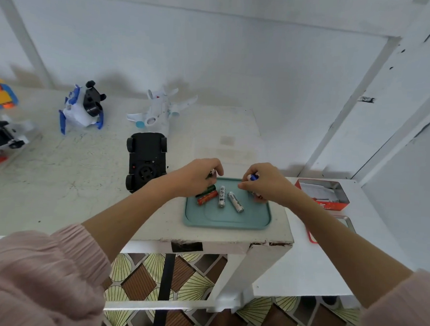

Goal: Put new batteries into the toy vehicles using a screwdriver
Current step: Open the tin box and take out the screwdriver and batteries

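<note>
Both hands reach over the flat green plastic tray (226, 220), where small round batteries (221, 196) lie. The left hand (198, 177) pinches what may be a battery; the right hand (263, 182) grips something small and blue. The upside-down black toy car (145, 158) sits just left of the tray.

Both forearms bare, stretched forward, pink sleeves pushed up. Left hand (198, 175) palm down, fingers curled, pinching small item at fingertips. Right hand (264, 182) palm down, fingers curled round small blue-tipped item.
</note>
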The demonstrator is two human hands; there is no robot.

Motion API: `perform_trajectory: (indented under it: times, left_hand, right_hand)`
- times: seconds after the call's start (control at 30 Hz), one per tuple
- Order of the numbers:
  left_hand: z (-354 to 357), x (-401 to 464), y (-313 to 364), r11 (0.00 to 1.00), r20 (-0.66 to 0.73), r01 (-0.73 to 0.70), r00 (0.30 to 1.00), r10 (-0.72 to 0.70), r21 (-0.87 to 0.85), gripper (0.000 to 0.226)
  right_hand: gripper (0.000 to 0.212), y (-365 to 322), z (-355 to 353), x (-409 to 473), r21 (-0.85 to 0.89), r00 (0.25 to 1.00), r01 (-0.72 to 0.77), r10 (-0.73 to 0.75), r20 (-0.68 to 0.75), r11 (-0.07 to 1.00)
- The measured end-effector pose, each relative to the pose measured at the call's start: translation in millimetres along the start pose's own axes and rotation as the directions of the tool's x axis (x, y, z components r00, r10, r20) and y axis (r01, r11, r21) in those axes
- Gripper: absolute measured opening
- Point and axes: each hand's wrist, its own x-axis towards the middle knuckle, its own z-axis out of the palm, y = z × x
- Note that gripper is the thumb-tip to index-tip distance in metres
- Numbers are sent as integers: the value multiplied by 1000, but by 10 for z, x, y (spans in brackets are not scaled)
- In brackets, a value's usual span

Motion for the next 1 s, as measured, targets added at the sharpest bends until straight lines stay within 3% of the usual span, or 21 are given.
perform_trajectory:
  times: [0.1,0.27,0.47,0.73,1.0]
  left_hand:
    - [16,8,14,998,10,-26,1000,27,-52,24]
    - [13,10,38,992,-76,-92,993,85,-89,25]
    - [-3,-25,54,995,-112,-29,994,18,-99,17]
    - [73,-76,134,1000,52,-5,999,4,17,29]
    - [124,-76,116,1000,83,-23,996,21,18,54]
  right_hand:
    - [16,-6,-30,-23,-22,999,2,0,48,1000]
    - [23,14,11,12,-207,992,112,-120,-27,972]
    - [25,87,-23,67,-376,973,175,-217,-72,910]
    - [34,91,98,70,-417,975,151,-203,-85,896]
    - [33,149,97,38,-479,982,119,-176,-75,870]
